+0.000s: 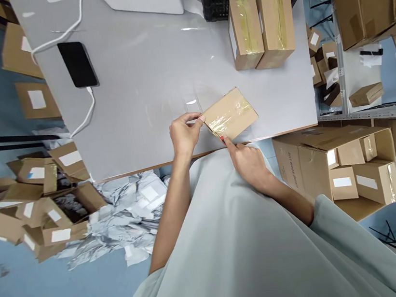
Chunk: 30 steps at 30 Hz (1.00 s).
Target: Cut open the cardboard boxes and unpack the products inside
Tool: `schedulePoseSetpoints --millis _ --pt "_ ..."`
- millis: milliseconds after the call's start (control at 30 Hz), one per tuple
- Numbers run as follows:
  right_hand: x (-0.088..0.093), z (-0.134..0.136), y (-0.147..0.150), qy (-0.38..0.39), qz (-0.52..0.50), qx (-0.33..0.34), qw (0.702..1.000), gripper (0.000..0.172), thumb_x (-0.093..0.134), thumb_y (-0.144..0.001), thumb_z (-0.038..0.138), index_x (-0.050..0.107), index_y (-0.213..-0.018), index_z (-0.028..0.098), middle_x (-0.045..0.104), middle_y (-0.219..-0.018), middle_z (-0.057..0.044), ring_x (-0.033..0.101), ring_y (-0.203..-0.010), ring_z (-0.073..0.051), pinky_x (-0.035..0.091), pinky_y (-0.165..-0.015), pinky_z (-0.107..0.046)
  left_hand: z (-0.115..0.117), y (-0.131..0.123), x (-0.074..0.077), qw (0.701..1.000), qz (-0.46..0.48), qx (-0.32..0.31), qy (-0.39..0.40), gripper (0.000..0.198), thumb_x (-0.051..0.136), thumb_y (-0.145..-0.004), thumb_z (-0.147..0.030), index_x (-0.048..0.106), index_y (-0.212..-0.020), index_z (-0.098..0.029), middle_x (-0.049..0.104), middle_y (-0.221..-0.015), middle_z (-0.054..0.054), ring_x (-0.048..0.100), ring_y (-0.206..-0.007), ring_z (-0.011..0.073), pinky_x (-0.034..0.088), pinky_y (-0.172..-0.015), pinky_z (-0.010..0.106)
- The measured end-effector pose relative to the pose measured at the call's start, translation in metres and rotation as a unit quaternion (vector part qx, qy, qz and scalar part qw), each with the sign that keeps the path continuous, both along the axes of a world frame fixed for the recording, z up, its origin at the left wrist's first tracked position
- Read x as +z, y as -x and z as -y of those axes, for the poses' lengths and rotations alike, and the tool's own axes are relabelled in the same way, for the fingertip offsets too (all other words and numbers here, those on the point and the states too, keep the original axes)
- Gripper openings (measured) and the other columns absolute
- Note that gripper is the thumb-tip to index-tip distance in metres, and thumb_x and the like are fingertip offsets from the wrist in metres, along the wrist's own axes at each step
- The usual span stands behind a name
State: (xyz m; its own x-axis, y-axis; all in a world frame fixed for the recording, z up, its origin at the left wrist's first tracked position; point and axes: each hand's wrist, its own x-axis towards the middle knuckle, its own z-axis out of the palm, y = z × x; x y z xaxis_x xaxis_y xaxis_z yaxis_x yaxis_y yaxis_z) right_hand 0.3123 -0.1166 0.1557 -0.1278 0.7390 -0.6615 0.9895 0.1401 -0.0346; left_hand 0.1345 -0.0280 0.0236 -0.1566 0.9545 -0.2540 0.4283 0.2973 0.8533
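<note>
A: Taped box [230, 114], location?
B: We log it near the front edge of the worktop [133, 103], our left hand [183, 135] pinching one corner.
A: Our right hand [249, 163]?
B: Gripping a small red item [222, 138], mostly hidden, at the box's near corner.

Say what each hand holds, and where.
Left hand: taped cardboard box, pinched at its left corner. Right hand: at a small red item by the box's near corner; whether gripped, can't tell.
</note>
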Motion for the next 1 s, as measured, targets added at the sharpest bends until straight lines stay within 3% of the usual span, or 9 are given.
schedulePoseSetpoints --millis 400,733,867,1000 --pt "0.004 -0.003 0.006 0.004 0.003 -0.004 1.000 0.069 0.032 -0.117 0.012 0.028 -0.184 0.025 0.081 -0.127 -0.017 0.084 -0.104 -0.025 0.065 -0.091 -0.033 -0.003 0.002 -0.006 1.000 0.014 -0.004 -0.014 0.025 0.080 -0.093 -0.038 0.087 -0.110 -0.020 0.087 -0.112 0.008 0.079 -0.087 0.0210 0.062 -0.081 0.031" --pt "0.020 -0.024 0.031 0.024 0.002 -0.010 1.000 0.066 0.040 -0.114 0.007 0.035 -0.179 0.013 0.084 -0.122 -0.022 0.085 -0.113 -0.026 0.066 -0.092 -0.032 -0.002 -0.002 0.000 1.000 0.003 0.021 -0.005 0.026 0.078 -0.093 -0.039 0.088 -0.109 -0.021 0.088 -0.110 0.008 0.081 -0.087 0.0235 0.062 -0.084 0.035" --pt "0.020 -0.018 0.029 0.052 0.006 -0.012 0.999 0.070 0.048 -0.112 0.009 0.029 -0.180 0.008 0.084 -0.115 -0.024 0.085 -0.110 -0.027 0.065 -0.093 -0.034 -0.001 -0.006 0.007 0.999 -0.035 0.025 0.007 0.028 0.077 -0.094 -0.040 0.089 -0.112 -0.022 0.088 -0.102 0.007 0.082 -0.087 0.0259 0.062 -0.091 0.038" --pt "0.019 -0.005 0.023 0.061 0.004 -0.018 0.998 0.073 0.052 -0.112 0.009 0.030 -0.181 0.011 0.084 -0.118 -0.023 0.085 -0.110 -0.027 0.064 -0.094 -0.033 0.000 -0.007 0.009 0.999 -0.038 0.015 0.009 0.030 0.075 -0.096 -0.041 0.088 -0.114 -0.021 0.088 -0.105 0.007 0.083 -0.091 0.0262 0.061 -0.094 0.037"
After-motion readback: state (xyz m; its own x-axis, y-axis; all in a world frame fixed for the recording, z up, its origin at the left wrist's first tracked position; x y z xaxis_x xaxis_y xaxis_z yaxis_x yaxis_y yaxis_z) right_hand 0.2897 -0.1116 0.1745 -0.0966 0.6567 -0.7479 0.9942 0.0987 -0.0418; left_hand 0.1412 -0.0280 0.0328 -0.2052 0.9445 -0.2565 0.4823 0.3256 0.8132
